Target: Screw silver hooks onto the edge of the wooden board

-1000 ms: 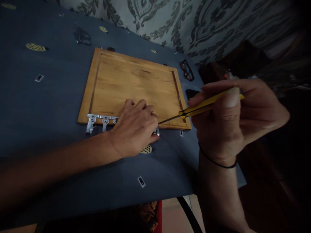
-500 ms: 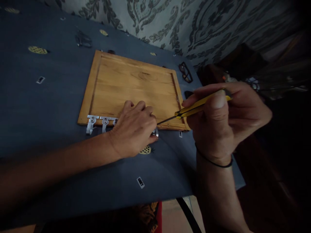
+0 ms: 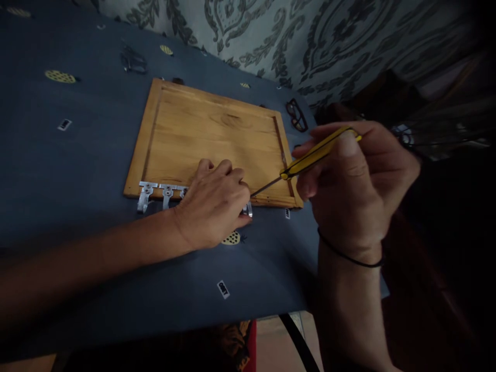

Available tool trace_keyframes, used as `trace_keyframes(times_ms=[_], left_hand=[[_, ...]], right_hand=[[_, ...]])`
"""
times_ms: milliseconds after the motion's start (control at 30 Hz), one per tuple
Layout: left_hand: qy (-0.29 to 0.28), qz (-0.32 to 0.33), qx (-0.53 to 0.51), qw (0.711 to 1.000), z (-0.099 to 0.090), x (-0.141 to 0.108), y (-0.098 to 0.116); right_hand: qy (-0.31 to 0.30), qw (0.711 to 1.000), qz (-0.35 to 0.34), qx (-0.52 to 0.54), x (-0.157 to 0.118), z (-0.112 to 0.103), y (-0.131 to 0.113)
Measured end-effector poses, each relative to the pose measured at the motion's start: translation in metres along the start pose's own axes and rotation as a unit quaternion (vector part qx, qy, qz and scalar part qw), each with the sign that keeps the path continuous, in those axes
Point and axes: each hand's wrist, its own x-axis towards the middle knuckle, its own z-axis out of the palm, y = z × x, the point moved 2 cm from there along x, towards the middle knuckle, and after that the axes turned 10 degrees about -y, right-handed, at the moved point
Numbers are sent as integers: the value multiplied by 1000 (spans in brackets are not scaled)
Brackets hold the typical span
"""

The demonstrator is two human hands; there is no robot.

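Note:
A framed wooden panel (image 3: 213, 134) lies on the blue cloth, with silver metal hooks (image 3: 146, 195) in a row along its near edge. My left hand (image 3: 217, 204) rests over that edge, its fingers curled at a metal hook (image 3: 248, 209) that mostly hides beneath them. In my right hand (image 3: 349, 181) is a yellow and black screwdriver (image 3: 313, 157), gripped by the handle between thumb and fingers. Its shaft slants down to the left, and the tip meets the edge beside my left fingers; the exact contact point is hidden.
Eyeglasses (image 3: 296, 115) lie beyond the panel's right corner. A dark metal object (image 3: 133, 61), too dim to name, sits at the back left. A patterned curtain or wall covering (image 3: 256, 36) rises behind the table (image 3: 155, 305).
The screwdriver's handle has risen and tilts more steeply, and my right hand has turned around it, its wrist shifting slightly right. My left hand stays almost the same.

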Motion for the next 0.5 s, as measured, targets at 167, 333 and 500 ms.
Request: trace_keyframes(times_ms=[167,333,500], left_hand=[[-5,-2,-2,1000,0,0,1],[-30,-12,-6,999,-3,1,2],[-28,-13,-6,999,-4,1,2]], right_hand=[[-30,999,-16,7,-1,0,-2],[-26,998,-16,62,-6,5,-4],[-57,997,18,47,-7,3,-5]])
